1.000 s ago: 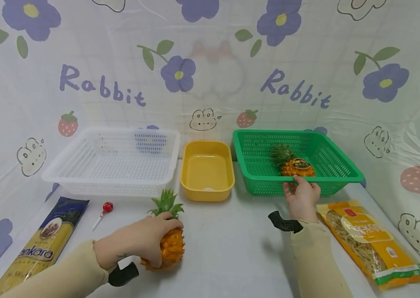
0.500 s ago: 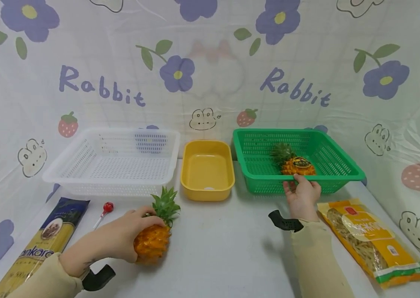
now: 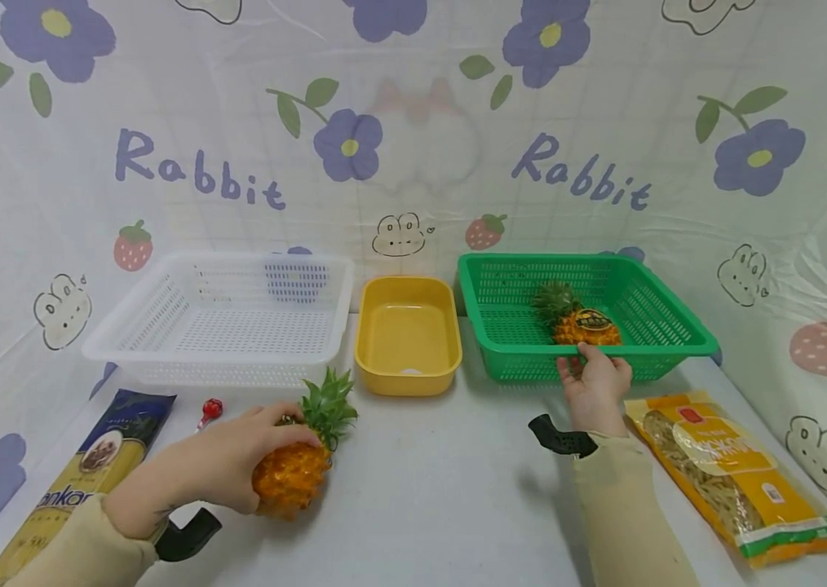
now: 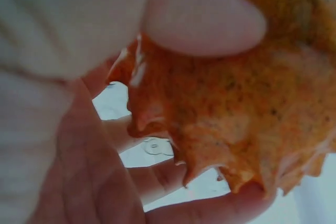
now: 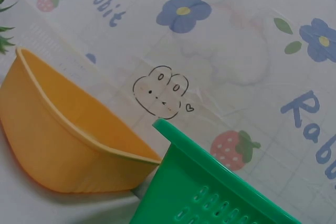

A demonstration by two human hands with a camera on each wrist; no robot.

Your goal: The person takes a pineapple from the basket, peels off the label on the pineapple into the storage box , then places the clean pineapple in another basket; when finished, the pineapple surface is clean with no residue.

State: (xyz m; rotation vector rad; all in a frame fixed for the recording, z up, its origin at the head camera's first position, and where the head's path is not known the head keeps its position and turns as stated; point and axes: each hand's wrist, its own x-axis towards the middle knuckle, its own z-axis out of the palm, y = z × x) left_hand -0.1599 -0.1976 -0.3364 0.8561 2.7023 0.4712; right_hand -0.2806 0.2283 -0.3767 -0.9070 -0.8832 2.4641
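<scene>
In the head view my left hand (image 3: 226, 461) grips an orange, spiky-skinned pineapple (image 3: 294, 477) by its side, its green crown leaning up and right. Close up in the left wrist view, the thumb lies on the pineapple (image 4: 236, 108) and the fingers reach round its far side. Whether its base touches the table, I cannot tell. My right hand (image 3: 597, 387) pinches the front rim of the green basket (image 3: 524, 352), thumb on top and fingers below. Inside that basket lies a second pineapple (image 3: 585, 328) with a black label. The right wrist view shows the basket's corner (image 5: 210, 171), but no hand.
A white basket (image 3: 215, 356) stands at the back left, beside a yellow tub (image 3: 409, 383). Left of my hand lie a spaghetti packet (image 3: 101, 465) and a red lollipop (image 3: 212, 408), its stick partly hidden. An orange pasta bag (image 3: 736, 477) lies at the right.
My left hand and the pineapple have moved left, covering part of the lollipop's stick. The pineapple's crown now tilts more to the right. My right hand stays on the green basket's rim.
</scene>
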